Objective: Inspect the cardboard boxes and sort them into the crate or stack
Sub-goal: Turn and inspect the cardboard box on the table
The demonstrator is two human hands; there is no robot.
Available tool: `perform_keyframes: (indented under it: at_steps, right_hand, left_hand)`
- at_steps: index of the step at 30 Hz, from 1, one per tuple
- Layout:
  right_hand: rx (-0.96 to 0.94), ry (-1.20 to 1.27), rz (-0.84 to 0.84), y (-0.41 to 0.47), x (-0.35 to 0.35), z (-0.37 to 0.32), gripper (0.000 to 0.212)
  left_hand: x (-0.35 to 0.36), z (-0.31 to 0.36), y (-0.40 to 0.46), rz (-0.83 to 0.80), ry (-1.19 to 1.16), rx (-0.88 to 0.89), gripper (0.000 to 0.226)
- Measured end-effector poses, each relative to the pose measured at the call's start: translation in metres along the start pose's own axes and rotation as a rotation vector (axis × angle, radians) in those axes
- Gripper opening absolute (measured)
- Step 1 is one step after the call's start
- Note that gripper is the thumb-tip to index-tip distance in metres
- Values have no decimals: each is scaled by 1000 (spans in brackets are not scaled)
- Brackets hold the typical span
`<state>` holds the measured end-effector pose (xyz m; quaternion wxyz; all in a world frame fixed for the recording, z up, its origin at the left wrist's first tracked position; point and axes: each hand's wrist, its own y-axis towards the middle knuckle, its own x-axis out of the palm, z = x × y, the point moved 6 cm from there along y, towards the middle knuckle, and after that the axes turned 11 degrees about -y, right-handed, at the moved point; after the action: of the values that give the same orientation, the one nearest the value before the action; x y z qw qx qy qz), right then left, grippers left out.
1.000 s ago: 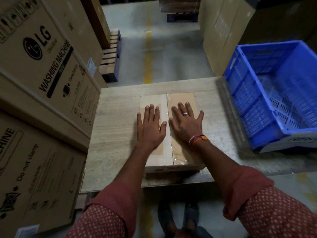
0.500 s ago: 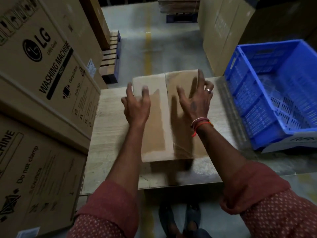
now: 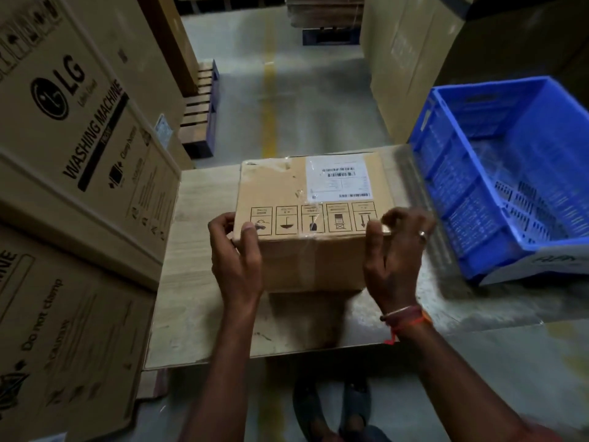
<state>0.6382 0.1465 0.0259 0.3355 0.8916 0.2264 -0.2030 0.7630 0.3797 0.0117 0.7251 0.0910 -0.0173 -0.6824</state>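
Note:
A brown cardboard box (image 3: 287,193) stands on the wooden table (image 3: 197,282), turned so a face with a white barcode label and a row of handling symbols points up. My left hand (image 3: 237,260) grips its near left corner, thumb on the top face. My right hand (image 3: 395,253) holds the near right corner with curled fingers. A blue plastic crate (image 3: 452,199) sits to the right of the box, tilted, with nothing visible inside.
Large LG washing machine cartons (image 3: 73,161) are stacked tight against the table's left side. Tall cartons (image 3: 408,59) stand behind the crate. A pallet (image 3: 200,106) lies on the concrete aisle floor beyond the table. My feet show below the table's near edge.
The box lay flat under both palms, then I tipped it up and rolled it over. The labelled face is up, and both hands have shifted to its near corners.

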Motion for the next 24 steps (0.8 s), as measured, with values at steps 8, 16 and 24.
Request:
perform_keyframes:
  at_steps: [8,16,24]
  right_hand:
    - [-278,-534,-557,79,35,-64,59]
    - [-455,-756,-712,54,63,-51,73]
    - [-514,-770,-767,56,66,-55,80]
  left_hand:
    - [18,53,46,-264,230,182,68]
    - [53,41,35,-448,905,206,67]
    - [68,51,26,-691,990,411,65]
